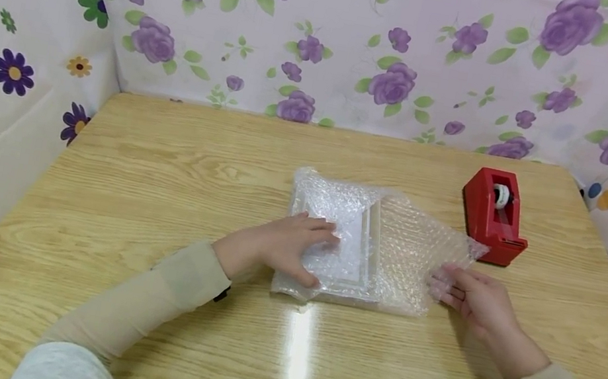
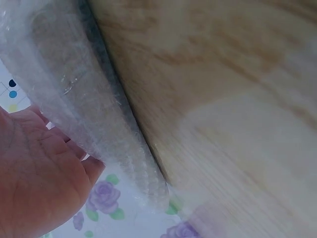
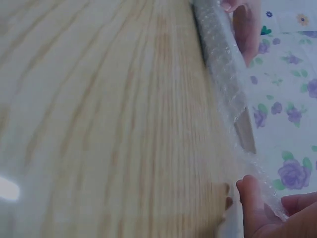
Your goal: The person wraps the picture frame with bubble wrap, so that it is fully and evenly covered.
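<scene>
A light-coloured picture frame [image 1: 374, 238] lies flat on the wooden table, its left part covered by bubble wrap [image 1: 415, 248]. The rest of the wrap spreads to the right of it. My left hand [image 1: 294, 245] rests on the wrapped part with its fingers spread. At the wrap's free right edge, my right hand [image 1: 480, 306] pinches the sheet between thumb and fingers. In the right wrist view, the right thumb and fingers [image 3: 252, 203] hold the wrap's edge just above the table. The left palm [image 2: 39, 178] shows beside the wrapped side in the left wrist view.
A red tape dispenser [image 1: 492, 218] with a roll of clear tape stands behind the wrap's right corner, close to it. Flower-patterned sheeting [image 1: 317, 37] hangs along the table's back edge, and more patterned sheeting lines both sides.
</scene>
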The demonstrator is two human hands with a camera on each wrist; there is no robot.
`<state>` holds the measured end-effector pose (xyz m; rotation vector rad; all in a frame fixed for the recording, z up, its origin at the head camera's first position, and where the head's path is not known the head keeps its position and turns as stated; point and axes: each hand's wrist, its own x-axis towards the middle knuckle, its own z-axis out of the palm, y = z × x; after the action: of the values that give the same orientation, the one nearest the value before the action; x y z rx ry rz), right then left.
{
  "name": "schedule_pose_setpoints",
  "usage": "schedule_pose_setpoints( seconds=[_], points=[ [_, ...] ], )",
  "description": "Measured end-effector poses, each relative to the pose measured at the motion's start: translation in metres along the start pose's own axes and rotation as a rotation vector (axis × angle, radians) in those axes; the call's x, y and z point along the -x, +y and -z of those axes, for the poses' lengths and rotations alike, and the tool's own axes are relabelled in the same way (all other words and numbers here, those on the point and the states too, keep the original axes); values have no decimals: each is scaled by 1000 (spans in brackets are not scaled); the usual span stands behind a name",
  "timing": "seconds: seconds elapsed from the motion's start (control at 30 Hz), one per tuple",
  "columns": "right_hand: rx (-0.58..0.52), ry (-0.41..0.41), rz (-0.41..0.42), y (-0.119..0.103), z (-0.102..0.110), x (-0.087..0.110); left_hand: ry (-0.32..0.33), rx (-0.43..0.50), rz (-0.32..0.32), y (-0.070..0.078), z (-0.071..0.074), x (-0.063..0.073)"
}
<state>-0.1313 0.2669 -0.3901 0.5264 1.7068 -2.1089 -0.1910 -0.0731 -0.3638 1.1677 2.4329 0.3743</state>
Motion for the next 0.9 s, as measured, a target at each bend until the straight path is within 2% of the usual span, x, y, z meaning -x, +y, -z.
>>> schedule_pose_setpoints(
  seconds=[0.2,0.43,0.7,0.9],
  points=[
    [65,48,116,-8,-5,6,-4,0,15,1,-1,1],
    [119,26,236,-19,-17,11,13,26,21,1,-4,-1],
    [126,-32,291,-34,-43,16,20,16,32,0,-6,-2],
    [103,-64,328,-32,-64,17,31,24,23,0,-8,-2]
  ],
)
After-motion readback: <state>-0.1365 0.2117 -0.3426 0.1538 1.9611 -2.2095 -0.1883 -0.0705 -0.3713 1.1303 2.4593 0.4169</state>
